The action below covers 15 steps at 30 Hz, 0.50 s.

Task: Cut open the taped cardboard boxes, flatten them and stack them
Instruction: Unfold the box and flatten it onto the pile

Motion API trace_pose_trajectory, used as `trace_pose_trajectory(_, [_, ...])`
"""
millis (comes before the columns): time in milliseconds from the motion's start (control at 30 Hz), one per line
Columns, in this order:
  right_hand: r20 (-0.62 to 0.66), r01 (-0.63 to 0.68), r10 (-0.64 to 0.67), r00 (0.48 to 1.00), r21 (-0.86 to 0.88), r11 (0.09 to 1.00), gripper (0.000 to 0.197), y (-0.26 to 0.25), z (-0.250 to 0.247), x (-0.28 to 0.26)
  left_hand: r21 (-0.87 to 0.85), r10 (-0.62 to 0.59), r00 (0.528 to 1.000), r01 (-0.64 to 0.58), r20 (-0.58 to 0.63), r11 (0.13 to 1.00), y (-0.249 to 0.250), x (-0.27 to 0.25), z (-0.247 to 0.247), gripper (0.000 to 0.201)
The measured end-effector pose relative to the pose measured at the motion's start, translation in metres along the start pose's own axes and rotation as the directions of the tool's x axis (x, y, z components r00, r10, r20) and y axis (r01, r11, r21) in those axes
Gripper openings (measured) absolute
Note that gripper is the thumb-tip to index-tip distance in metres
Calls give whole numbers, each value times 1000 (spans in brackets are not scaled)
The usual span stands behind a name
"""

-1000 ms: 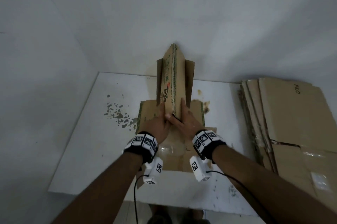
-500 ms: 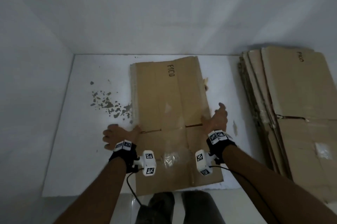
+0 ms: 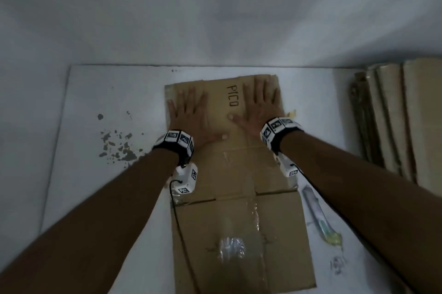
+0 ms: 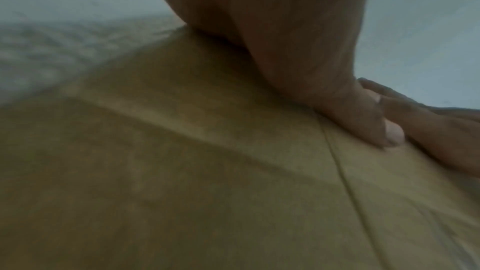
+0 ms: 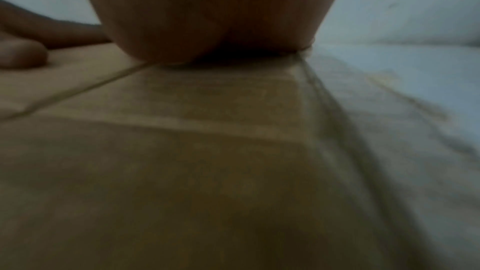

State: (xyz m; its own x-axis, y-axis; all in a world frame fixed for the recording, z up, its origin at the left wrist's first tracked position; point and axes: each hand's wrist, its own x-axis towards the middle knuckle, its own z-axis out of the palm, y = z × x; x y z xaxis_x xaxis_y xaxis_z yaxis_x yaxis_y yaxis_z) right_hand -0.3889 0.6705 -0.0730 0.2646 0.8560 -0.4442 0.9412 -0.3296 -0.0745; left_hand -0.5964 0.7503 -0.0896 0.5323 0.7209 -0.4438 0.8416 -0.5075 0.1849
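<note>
Both arms reach straight forward from the bottom corners of the head view, and both palms lie flat on the far end of the flattened cardboard box (image 3: 239, 210). The left hand (image 3: 191, 116) has its fingers straight and spread wide, pointing toward 12 o'clock, with the thumb stretched out toward 3 o'clock along the board. The right hand (image 3: 260, 107) mirrors it, fingers straight and spread, thumb pointing toward 9 o'clock; neither hand holds anything, both simply press down on the board. Each wrist wears a black band with black-and-white marker tiles and a small white camera block (a thin black cable trails from each).

Between the two hands, "PICO" (image 3: 232, 95) is written in black marker, reading from 12 toward 6 o'clock.

The box lies flat on the white table (image 3: 107, 198), its long side running from 12 to 6 o'clock, with glossy clear tape over its near half. At 3 o'clock from it, on the table, lies a slim cutter (image 3: 315, 212) with a yellow-green end. Further toward 3 o'clock, a stack of flattened boxes (image 3: 406, 126) rests at the frame's edge. At 9 o'clock, the table paint is chipped in dark flecks (image 3: 117, 147).

The wrist views, blurred, show each palm heel pressed on brown cardboard.
</note>
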Motion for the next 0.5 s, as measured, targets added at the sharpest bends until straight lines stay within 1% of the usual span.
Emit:
trace_pose_trajectory(100, [-48,25,-27,998,-34,999,108,6,14,6,-8,13,1000,-13,-25,1000,-4,3,11,143])
trace_pose_trajectory(233, [-55,12,-14,998,-44,999,108,4,15,7,-4,-5,999,5,-34,1000,-1,3,8,142])
trace_pose_trajectory(300, [-46,5,-7,999,-54,999,109,4,12,6,0,-8,1000,8,-5,1000,-1,1,4,142])
trace_pose_trajectory(367, [-13,-14,14,1000,-49,999,107,2,5,1,29,-58,998,57,37,998,7,-3,-6,141])
trace_pose_trajectory(400, [-2,-31,31,1000,-39,999,105,-1,2,-3,50,-97,995,95,31,994,15,-9,-11,138])
trace_pose_trajectory(433, [4,-50,50,999,-20,999,101,-6,1,-10,54,-121,993,121,-5,991,25,-20,-15,131])
trace_pose_trajectory(467, [15,-66,66,998,3,998,97,-11,2,-25,22,-117,992,119,-53,993,34,-38,-15,121])
trace_pose_trajectory(500, [33,-71,70,997,24,997,95,-17,4,-45,-36,-84,993,81,-78,996,41,-60,-12,110])
